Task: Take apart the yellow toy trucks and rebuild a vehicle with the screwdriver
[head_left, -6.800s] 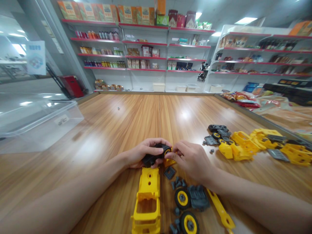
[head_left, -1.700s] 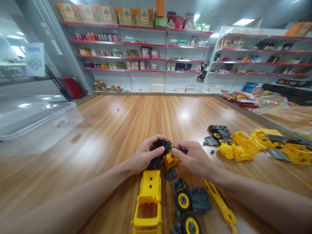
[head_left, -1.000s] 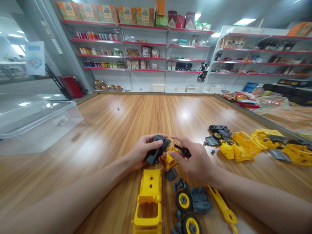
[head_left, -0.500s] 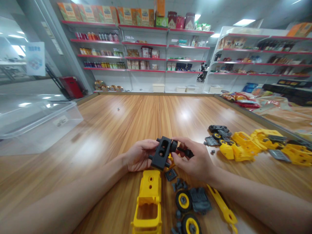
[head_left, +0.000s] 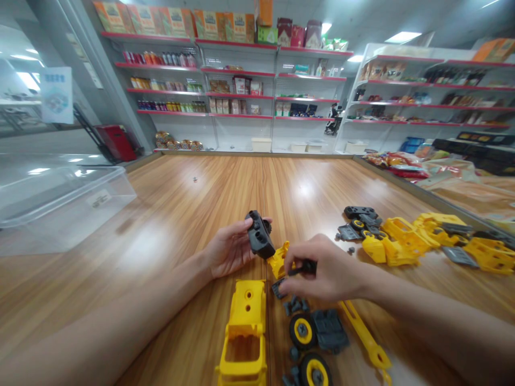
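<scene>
My left hand point(head_left: 229, 249) is closed round a black toy block point(head_left: 259, 236) with round holes, holding it tilted above the wooden table point(head_left: 193, 214). My right hand point(head_left: 328, 271) pinches a small dark peg point(head_left: 304, 266) low over the table, its fingertips beside a flat grey square piece point(head_left: 278, 288). A small yellow part point(head_left: 279, 259) lies between the two hands. Just below them sits a yellow toy truck body point(head_left: 245, 332).
Grey screws point(head_left: 295, 305), two yellow-hubbed wheels point(head_left: 301, 328), a grey part point(head_left: 328, 328) and a yellow arm point(head_left: 362, 338) lie near the front edge. A heap of yellow and grey toy parts point(head_left: 406, 236) sits to the right. A clear plastic bin point(head_left: 56, 198) stands left. Stocked shelves line the back.
My hands have parted. The left hand lifted and turned the black block up to the left. The right hand dropped with the dark peg toward the grey pieces on the table.
</scene>
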The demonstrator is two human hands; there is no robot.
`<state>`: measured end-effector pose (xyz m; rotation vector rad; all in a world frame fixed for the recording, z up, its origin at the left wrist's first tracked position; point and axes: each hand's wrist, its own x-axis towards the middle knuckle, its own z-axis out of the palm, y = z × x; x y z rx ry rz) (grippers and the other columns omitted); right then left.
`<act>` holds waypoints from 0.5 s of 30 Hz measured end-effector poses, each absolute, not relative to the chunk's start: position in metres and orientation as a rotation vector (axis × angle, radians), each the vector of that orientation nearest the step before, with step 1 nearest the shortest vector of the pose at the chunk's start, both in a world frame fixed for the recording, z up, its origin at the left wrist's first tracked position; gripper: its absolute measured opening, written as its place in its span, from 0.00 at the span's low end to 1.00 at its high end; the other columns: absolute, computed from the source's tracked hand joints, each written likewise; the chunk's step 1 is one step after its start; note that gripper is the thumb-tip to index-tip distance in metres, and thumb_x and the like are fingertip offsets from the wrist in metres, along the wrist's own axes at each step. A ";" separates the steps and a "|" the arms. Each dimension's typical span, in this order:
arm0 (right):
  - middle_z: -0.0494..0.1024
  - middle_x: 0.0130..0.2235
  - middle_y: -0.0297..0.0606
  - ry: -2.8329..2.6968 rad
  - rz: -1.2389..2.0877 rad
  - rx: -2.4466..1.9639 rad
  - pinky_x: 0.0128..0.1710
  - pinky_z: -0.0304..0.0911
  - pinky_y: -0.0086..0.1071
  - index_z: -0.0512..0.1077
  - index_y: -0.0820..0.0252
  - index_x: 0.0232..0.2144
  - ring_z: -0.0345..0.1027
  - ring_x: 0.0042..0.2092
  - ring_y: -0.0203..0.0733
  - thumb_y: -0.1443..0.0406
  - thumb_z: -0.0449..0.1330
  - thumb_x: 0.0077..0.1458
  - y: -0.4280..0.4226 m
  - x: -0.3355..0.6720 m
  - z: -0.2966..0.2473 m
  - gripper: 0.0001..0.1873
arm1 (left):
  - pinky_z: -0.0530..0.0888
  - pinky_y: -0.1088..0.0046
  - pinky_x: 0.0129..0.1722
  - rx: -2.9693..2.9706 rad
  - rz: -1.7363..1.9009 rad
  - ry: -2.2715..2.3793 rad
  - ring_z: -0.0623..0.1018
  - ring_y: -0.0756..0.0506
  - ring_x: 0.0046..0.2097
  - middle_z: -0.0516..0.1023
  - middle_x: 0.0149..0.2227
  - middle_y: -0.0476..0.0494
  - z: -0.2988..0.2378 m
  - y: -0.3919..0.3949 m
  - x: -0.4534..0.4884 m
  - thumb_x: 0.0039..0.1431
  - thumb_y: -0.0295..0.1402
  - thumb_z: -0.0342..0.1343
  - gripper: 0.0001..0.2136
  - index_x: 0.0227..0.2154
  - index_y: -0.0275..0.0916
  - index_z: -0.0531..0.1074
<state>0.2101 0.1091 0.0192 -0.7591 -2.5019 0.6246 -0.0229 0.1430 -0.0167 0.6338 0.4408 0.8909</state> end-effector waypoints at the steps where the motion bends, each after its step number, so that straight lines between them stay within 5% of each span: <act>1: 0.71 0.22 0.27 -2.650 0.686 -0.674 0.22 0.55 0.24 0.74 0.59 0.31 0.61 0.22 0.30 0.54 0.67 0.50 0.107 0.212 0.024 0.14 | 0.79 0.76 0.35 0.627 0.891 0.452 0.81 0.46 0.37 0.80 0.39 0.37 -0.017 0.143 -0.022 0.56 0.34 0.60 0.16 0.45 0.30 0.74; 7: 0.80 0.29 0.31 -2.968 0.659 -0.495 0.26 0.60 0.26 0.77 0.56 0.35 0.70 0.27 0.35 0.51 0.70 0.43 0.097 0.217 0.037 0.19 | 0.64 0.88 0.12 0.595 0.876 0.559 0.67 0.58 0.19 0.78 0.35 0.38 -0.022 0.145 -0.019 0.58 0.37 0.60 0.13 0.37 0.29 0.75; 15: 0.80 0.30 0.34 -3.027 0.680 -0.483 0.26 0.59 0.27 0.77 0.58 0.36 0.70 0.29 0.36 0.48 0.67 0.47 0.103 0.211 0.027 0.21 | 0.66 0.87 0.17 0.685 0.852 0.460 0.66 0.57 0.23 0.73 0.32 0.43 -0.018 0.143 -0.022 0.54 0.23 0.59 0.13 0.44 0.29 0.73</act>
